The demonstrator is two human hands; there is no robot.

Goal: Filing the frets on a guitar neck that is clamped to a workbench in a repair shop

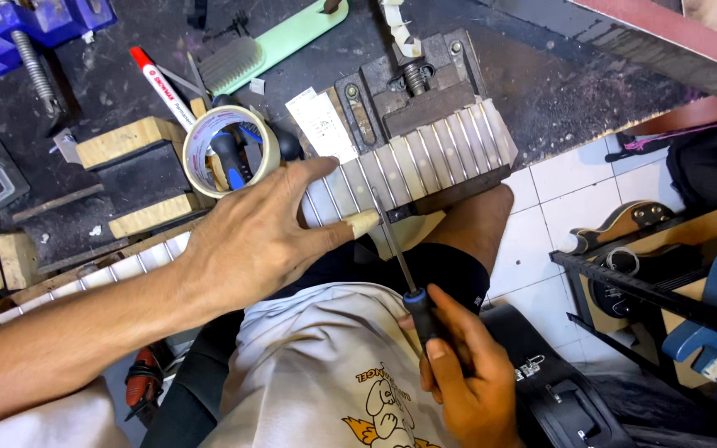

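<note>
Left hand [251, 241] pins taped guitar neck [408, 170] in vise [417, 83] | right hand [466, 373] grips screwdriver [404, 265], tip at neck's edge | frets [437, 153] seated, tape on.

Fretboard [408, 170] taped, metal frets shiny; screwdriver [412, 286] steel shaft, glossy plastic handle; workbench [541, 91] rough, dark.

A dark, scuffed workbench top [558, 91] fills the upper part of the view. Right of and below the bench lies a floor of white square tiles [566, 178]. Farther right of the bench stands a black metal rack with wooden shelves [649, 290], in shadow.
</note>
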